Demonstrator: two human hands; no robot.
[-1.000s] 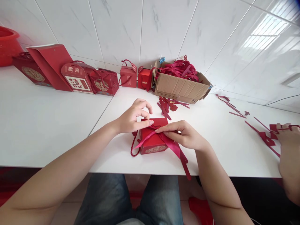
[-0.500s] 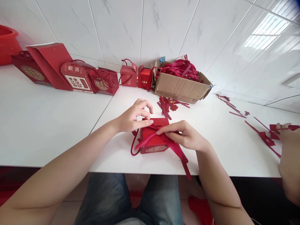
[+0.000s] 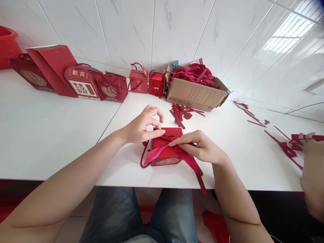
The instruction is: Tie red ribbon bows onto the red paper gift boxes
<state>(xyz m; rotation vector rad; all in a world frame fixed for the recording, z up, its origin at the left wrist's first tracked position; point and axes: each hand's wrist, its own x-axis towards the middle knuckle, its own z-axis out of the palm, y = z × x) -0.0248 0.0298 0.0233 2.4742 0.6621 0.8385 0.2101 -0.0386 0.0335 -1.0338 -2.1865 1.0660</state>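
Observation:
A small red box [image 3: 165, 161] with a gold pattern on its front stands near the table's front edge, a twisted cord handle hanging at its left. Across its top lies a red ribbon [image 3: 188, 158], one end pointing left and longer ends trailing right past the table edge. My left hand [image 3: 146, 125] pinches the ribbon at the box's upper left, thumb and index together, the other fingers curled above. From the right, my right hand [image 3: 198, 145] presses and pinches the ribbon over the middle of the box top.
Behind stands a cardboard box [image 3: 197, 94] full of red ribbons, with loose strips [image 3: 178, 116] before it. Several red gift boxes [image 3: 82, 82] line the wall at the left. Another person's hand [image 3: 310, 143] holds red pieces at the far right.
The left ribbon end, blurred before, now lies flatter and spread out over the box's left front. Both my hands have stayed nearly in place.

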